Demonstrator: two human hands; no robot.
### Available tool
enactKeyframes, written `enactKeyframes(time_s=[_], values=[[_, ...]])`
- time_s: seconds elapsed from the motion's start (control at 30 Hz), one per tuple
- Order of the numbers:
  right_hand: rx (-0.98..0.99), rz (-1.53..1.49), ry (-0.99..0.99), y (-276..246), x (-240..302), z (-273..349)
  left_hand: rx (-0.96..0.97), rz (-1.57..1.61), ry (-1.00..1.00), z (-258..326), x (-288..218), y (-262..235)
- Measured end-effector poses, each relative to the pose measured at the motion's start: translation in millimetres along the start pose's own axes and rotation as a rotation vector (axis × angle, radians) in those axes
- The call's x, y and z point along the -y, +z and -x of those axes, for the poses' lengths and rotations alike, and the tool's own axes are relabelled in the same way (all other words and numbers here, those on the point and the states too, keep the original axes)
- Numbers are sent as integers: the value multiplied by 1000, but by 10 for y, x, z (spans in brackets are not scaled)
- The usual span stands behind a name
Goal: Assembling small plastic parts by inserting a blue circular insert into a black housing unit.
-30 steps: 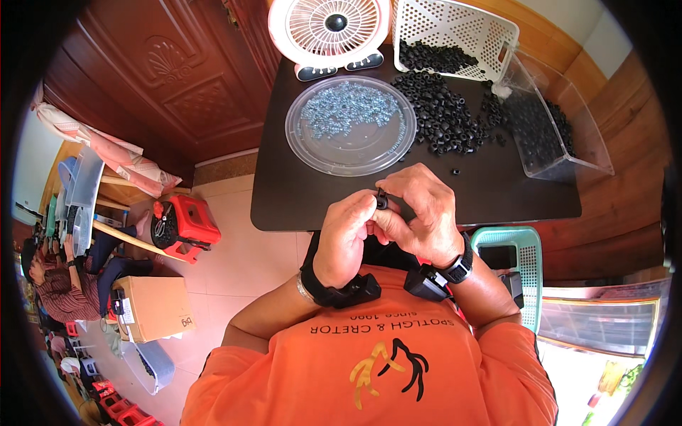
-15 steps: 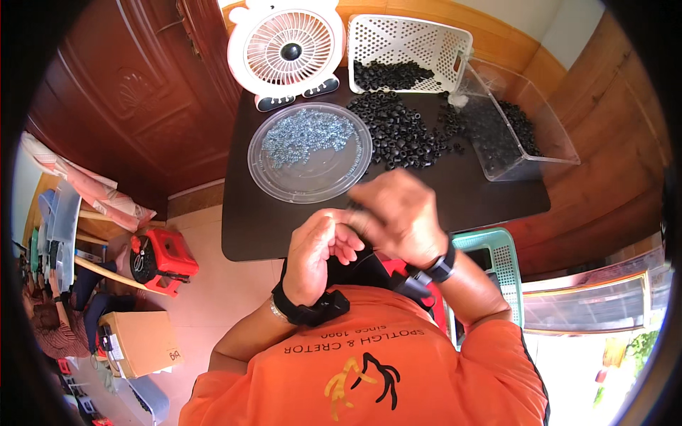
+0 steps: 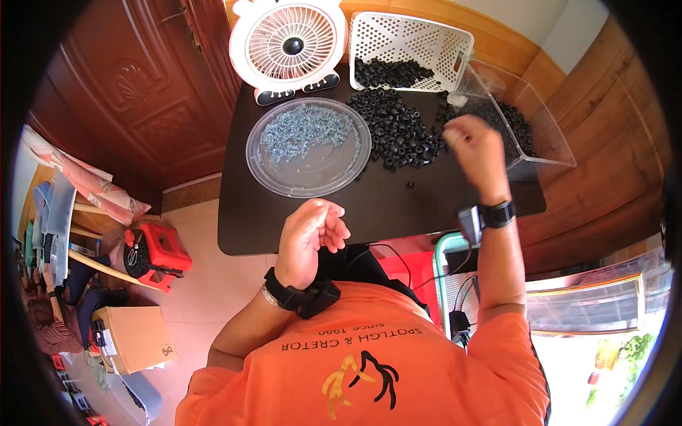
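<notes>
We're watching a bright scene here, daylight pouring in from the lower right, where the opening (image 3: 561, 380) is burning out to white. The orange shirt (image 3: 426, 369) is glowing; the door (image 3: 117, 99) at upper left is sitting darker. We're catching a slight blur on the right hand (image 3: 480, 155), while the fisheye is curving straight edges and black is swallowing the corners.

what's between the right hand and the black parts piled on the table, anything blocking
Nothing visible: the right hand is at the right edge of the piled black parts; the clear bin is on its other side.
</notes>
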State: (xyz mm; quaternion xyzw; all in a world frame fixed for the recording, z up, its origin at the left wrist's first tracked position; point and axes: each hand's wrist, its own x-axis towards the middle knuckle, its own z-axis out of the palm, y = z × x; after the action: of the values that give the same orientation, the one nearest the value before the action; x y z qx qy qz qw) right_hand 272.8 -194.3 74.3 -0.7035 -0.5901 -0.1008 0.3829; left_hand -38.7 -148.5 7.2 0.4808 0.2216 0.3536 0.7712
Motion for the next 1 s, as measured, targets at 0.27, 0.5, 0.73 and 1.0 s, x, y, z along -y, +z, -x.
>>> enactKeyframes(time_s=[0.27, 0.5, 0.73, 1.0], values=[[293, 55, -164, 696, 229, 252, 7, 24, -51, -5, 77, -44], [274, 224, -185, 905, 174, 191, 10, 22, -69, 12, 93, -45], [235, -103, -236, 680, 537, 213, 14, 23, -139, -22, 101, -87], [392, -397, -371, 496, 1256, 435, 26, -60, -52, -109, 104, 11]])
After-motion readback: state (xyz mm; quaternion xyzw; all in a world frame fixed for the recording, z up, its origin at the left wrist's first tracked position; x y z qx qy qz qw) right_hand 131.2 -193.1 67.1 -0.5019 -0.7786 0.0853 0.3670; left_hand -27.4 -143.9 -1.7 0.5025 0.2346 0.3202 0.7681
